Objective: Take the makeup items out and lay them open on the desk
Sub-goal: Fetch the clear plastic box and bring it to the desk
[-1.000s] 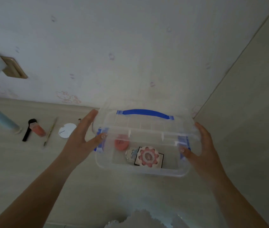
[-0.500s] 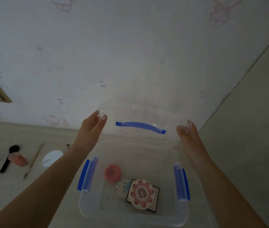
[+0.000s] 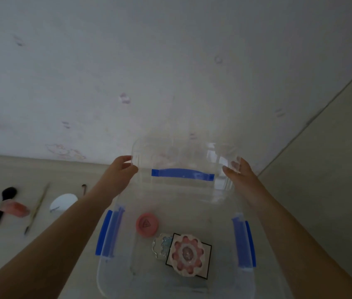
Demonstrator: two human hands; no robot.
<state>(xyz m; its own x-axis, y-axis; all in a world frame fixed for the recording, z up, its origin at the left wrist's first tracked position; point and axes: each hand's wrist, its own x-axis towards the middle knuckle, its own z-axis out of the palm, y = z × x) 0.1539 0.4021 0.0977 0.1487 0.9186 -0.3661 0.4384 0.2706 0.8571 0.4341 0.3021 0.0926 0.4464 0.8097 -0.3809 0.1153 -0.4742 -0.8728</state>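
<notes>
Holding the clear lid (image 3: pixel 183 165) by its two short ends: left hand (image 3: pixel 121 171) pinched on the left edge, right hand (image 3: pixel 238 173) on the right edge, lid raised off the clear box (image 3: pixel 106 277) and tilted toward the wall. Blue side latches (image 3: pixel 108 231) hang free. Inside, on the box floor: round pink compact (image 3: pixel 147 225), flower-shaped palette (image 3: pixel 187 254) on a black-edged card, small silvery item (image 3: pixel 161 244) tucked beside it. Assessment: lid looks light, thin, smooth, prob. flexes; edge grip adequate. Compacts appear rigid, light, likely fragile pans; pick up by the rims w/ fingertips, one at a time. Other items already on desk (image 3: pixel 2 255), left.
</notes>
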